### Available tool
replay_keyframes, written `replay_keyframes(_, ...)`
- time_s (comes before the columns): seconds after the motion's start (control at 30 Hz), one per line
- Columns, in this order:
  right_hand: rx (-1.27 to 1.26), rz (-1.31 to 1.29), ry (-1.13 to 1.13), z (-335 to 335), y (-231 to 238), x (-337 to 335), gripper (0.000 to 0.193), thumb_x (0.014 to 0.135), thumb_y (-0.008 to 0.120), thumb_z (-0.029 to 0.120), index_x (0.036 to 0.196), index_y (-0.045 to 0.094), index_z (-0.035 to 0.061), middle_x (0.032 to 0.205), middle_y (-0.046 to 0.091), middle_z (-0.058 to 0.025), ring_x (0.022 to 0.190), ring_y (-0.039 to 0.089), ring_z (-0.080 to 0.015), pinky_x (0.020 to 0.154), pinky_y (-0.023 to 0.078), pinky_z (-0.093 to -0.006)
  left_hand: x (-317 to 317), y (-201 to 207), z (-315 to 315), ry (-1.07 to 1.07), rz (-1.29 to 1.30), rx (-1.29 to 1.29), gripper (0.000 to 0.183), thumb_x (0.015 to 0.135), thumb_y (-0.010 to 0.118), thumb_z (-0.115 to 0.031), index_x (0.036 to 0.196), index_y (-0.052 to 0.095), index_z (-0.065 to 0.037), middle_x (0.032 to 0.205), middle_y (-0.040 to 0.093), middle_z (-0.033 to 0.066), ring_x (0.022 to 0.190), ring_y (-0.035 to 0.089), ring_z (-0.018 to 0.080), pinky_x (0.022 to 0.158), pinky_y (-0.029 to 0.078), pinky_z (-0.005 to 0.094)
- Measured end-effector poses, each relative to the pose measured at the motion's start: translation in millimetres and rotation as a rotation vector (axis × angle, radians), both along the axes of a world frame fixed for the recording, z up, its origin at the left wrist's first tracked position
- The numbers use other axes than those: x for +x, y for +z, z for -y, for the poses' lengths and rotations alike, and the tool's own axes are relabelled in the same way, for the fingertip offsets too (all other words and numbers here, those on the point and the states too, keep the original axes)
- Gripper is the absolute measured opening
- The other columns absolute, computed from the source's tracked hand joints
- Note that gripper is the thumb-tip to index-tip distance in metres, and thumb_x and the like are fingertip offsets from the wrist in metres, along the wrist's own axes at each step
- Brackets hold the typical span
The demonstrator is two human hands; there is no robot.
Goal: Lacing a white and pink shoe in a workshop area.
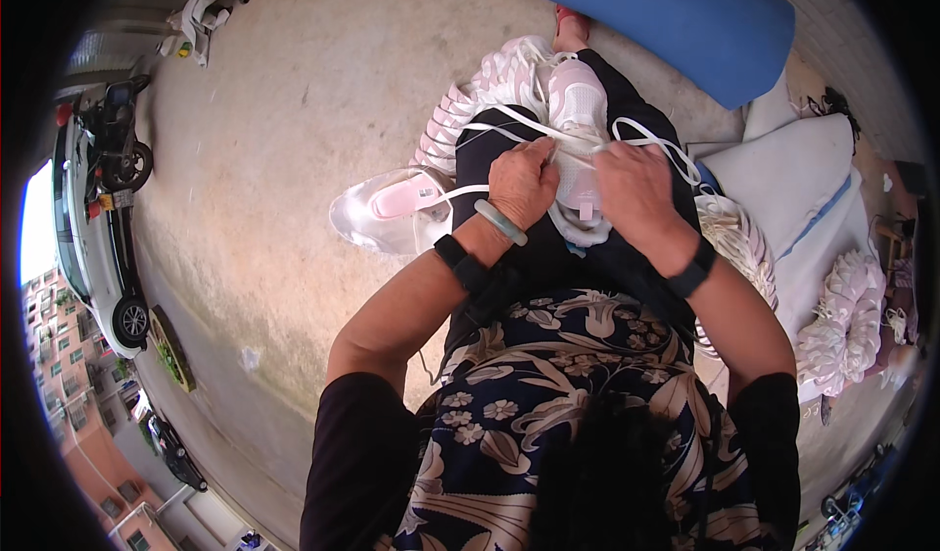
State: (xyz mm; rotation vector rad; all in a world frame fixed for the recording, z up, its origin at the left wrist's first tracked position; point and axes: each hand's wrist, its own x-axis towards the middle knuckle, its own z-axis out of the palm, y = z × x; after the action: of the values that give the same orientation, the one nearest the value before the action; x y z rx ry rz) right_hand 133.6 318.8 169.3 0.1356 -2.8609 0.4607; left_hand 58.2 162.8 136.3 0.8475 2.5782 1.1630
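A pink and white sneaker [576, 103] rests on my lap, its toe pointing away from me and its tongue toward me. White shoelace [654, 138] runs across its eyelets and trails in long loops to both sides. My left hand [523, 181], with a bangle at the wrist, pinches the lace at the shoe's left side. Over the right side, my right hand [641, 187] is closed with its fingers curled around the lace; it is slightly blurred, and its fingertips are partly hidden.
A curved row of pink and white sneakers [468, 110] lies beside my left leg, near a clear plastic bag [370, 210]. More shoes [844, 306] are piled at right by white sheeting [798, 174]. A blue mat [676, 22] lies ahead; a motorcycle [122, 149] and white car [88, 228] stand left.
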Motion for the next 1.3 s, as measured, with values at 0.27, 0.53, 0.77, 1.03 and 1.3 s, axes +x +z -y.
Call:
replay_keyframes(0.27,0.058,0.235,-0.556,-190,-47,210,0.009,0.077,0.054,0.014,0.076,0.054,0.0054,0.073,0.055,-0.0135,0.069,0.054,-0.0335,0.061,0.041,-0.0438,1,3,-5,-0.023,-0.118,-0.034,0.028,0.068,0.058,-0.007,0.095,0.06,0.0,0.071,0.06,0.0159,0.065,0.06,0.0304,0.06,0.048,0.036)
replay_keyframes(0.53,-0.095,0.409,-0.424,-159,-40,203,0.002,0.072,0.056,0.008,0.072,0.054,0.0067,0.074,0.055,-0.0096,0.072,0.054,-0.0298,0.066,0.04,-0.0399,-11,13,2,0.102,0.041,0.007,0.017,0.069,0.065,-0.008,0.084,0.056,-0.003,0.069,0.057,0.0089,0.055,0.055,0.0191,0.055,0.046,0.029)
replay_keyframes(0.77,-0.175,0.011,-0.184,-97,-9,95,0.021,0.068,0.058,0.003,0.089,0.058,0.0054,0.086,0.056,-0.0089,0.081,0.053,-0.0291,0.075,0.039,-0.0378,-47,-7,-4,-0.054,-0.306,-0.172,0.028,0.069,0.062,-0.012,0.095,0.061,-0.003,0.088,0.062,0.0145,0.075,0.059,0.0306,0.068,0.047,0.0319)
replay_keyframes(1.03,-0.151,0.007,-0.056,-51,-15,37,0.031,0.068,0.062,0.011,0.098,0.057,0.0077,0.089,0.057,-0.0042,0.093,0.05,-0.0227,0.08,0.036,-0.0364,-50,3,-6,-0.036,0.66,0.268,0.018,0.081,0.056,-0.012,0.094,0.062,0.0,0.077,0.062,0.0019,0.074,0.057,0.0121,0.072,0.045,0.0254)
replay_keyframes(1.3,-0.171,0.083,-0.037,-44,-15,31,0.015,0.072,0.06,0.011,0.086,0.057,0.0073,0.074,0.056,-0.0053,0.076,0.053,-0.0242,0.07,0.036,-0.037,-48,13,2,-0.05,0.958,0.363,0.022,0.081,0.058,-0.019,0.094,0.061,-0.002,0.081,0.059,-0.0004,0.075,0.052,0.0078,0.074,0.042,0.0219)
